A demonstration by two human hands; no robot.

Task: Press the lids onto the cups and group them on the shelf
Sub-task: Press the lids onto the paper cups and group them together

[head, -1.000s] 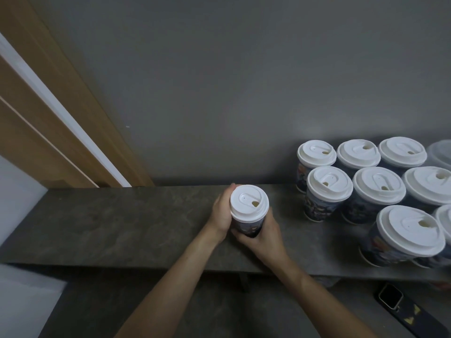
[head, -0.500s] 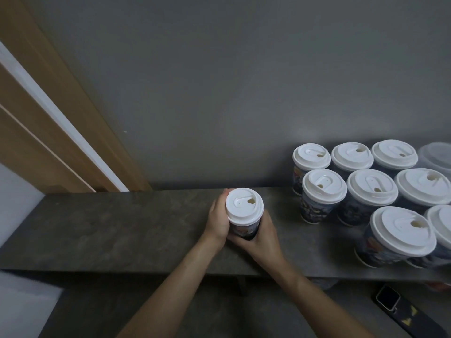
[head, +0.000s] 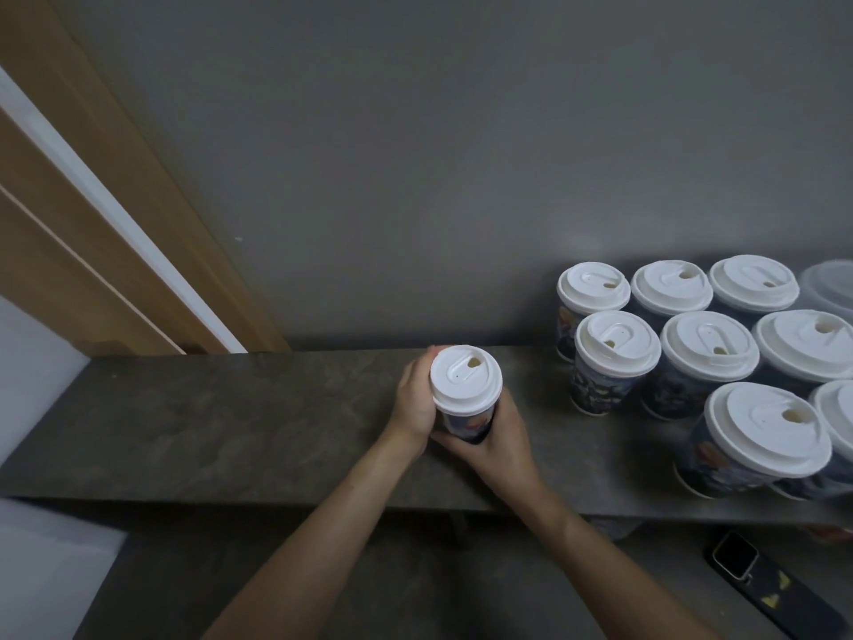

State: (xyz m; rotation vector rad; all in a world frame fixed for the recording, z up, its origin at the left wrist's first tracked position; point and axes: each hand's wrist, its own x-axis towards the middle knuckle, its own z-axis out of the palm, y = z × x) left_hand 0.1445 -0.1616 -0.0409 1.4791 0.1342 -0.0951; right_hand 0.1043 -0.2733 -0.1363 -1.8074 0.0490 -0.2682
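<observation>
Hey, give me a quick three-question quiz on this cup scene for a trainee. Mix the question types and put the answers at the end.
1. True or false: only the left hand grips the held cup.
2. Multiple choice: on the shelf, where do the grouped cups stand relative to the held cup? A, to its left. B, to its right. C, stacked on top of it.
3. Fill in the blank: the held cup's lid is ___ in colour.

Key: 1 false, the right hand grips it too. 2 B. 3 white.
</observation>
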